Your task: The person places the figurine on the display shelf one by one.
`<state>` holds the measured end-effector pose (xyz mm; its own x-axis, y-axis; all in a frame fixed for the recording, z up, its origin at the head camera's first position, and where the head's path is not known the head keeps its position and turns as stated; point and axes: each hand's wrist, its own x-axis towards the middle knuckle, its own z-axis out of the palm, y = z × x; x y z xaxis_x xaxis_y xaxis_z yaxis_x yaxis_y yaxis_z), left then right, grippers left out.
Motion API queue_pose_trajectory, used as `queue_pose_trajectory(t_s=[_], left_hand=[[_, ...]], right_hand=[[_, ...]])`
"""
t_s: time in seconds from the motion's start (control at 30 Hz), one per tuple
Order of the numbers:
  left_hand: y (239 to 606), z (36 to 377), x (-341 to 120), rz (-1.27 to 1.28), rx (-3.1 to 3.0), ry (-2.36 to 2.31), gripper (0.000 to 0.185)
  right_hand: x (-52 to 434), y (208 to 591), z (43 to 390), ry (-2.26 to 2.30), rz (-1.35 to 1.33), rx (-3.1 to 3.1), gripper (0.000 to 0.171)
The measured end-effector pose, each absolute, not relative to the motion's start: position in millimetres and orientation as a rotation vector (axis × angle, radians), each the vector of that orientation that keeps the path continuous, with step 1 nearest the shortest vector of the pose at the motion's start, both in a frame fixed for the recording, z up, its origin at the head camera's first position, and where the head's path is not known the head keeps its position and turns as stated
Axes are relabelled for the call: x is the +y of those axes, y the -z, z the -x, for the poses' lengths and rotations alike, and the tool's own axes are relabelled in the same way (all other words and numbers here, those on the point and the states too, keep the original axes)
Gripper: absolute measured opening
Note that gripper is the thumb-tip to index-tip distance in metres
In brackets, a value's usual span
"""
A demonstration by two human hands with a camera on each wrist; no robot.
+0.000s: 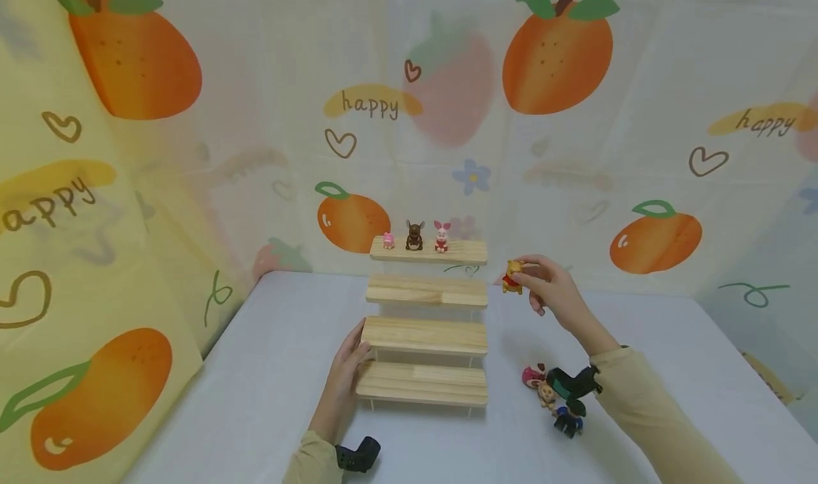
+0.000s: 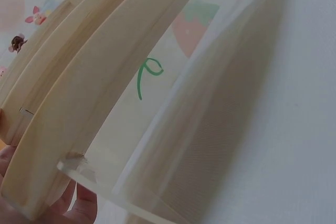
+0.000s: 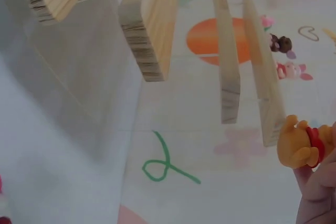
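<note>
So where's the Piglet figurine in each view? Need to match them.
Head: Piglet figurine, just right of centre, rightmost of three atop the tiered wooden shelf.
Left wrist: Piglet figurine, upper left.
Right wrist: Piglet figurine, right side, above the Pooh figurine.
Shared landmark: the tiered wooden shelf.

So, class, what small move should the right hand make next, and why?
Probably raise the bear figurine in the right hand over the bare right end of the top shelf: three figurines already stand on that shelf, and the left hand holds the shelf rack.
</note>
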<state>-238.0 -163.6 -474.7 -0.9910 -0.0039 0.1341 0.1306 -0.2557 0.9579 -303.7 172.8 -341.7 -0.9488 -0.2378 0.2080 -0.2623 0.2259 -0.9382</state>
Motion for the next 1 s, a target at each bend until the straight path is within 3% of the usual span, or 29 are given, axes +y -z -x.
queue_pose_trajectory(t_s=[0.5, 1.0], left_hand=[[476.5, 238.6, -165.8, 0.181, -1.876, 2.404, 0.058], [476.5, 239.1, -165.0, 0.157, -1.855, 2.416, 0.058]], right_hand=[[121.4, 333.6, 329.8, -2.070, -0.367, -2.095, 0.034], [114.5, 340.2, 350.1, -2.121, -0.336, -2.132, 0.041]])
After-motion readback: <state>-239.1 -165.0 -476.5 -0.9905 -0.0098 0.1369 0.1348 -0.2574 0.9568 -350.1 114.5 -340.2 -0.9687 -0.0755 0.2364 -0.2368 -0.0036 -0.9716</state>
